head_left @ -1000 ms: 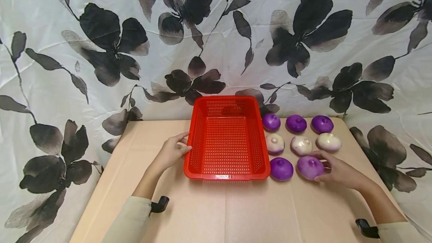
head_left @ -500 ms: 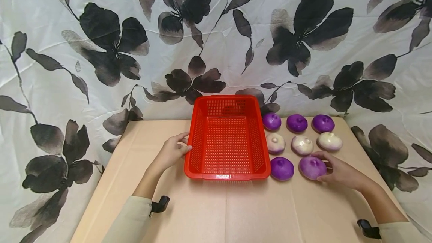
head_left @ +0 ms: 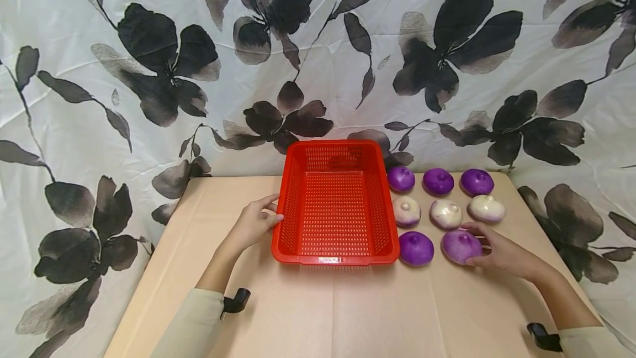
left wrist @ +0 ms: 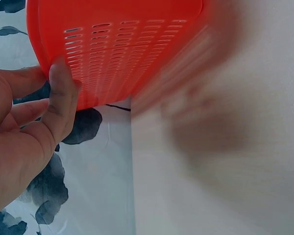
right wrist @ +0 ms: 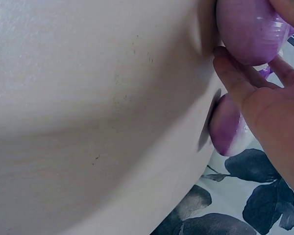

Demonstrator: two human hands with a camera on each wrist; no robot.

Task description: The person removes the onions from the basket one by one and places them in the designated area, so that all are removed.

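In the head view a red plastic basket (head_left: 333, 214) with slotted walls stands mid-table, tilted up at the back. My left hand (head_left: 252, 224) pinches its left rim between thumb and fingers; the left wrist view shows the fingers (left wrist: 61, 93) at the basket's outer side. At the right, my right hand (head_left: 502, 250) holds a purple onion (head_left: 461, 246), thumb in front and fingers behind. From the right wrist, this onion (right wrist: 250, 29) shows between thumb and fingertips. Another purple onion (head_left: 416, 248) lies beside it, close to the basket.
Behind the held onion are white onions (head_left: 446, 214) in a row, then a back row of purple onions (head_left: 438, 182). The pale tabletop (head_left: 308, 314) ends at a floral cloth (head_left: 348, 59) hanging behind.
The right hand and its onion have shifted very slightly to the right. The left hand keeps its hold on the basket, and the other onions stay in place.
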